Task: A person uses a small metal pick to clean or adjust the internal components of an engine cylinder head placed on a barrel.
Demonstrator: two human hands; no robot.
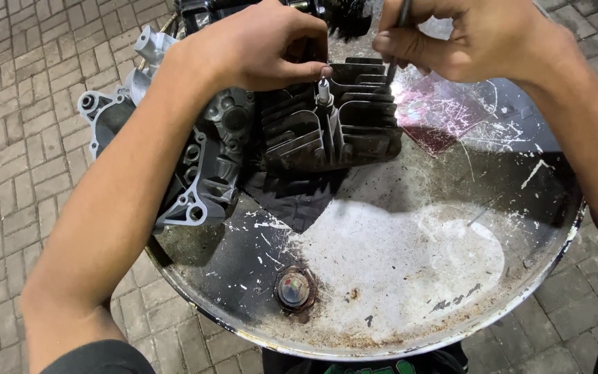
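Single view only, worn on the head, looking steeply down and slightly forward. Sits close above the round, scratched and rust-spotted metal drum top [410,277], serving as counter and filling most of the frame. Takes in both forearms entering from the lower corners, and grey brick paving [15,104] along the left and right edges.

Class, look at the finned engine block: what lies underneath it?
The engine block rests on a round, scratched metal drum top, with a dark cloth showing beneath its front edge. How far the cloth reaches under it is covered.
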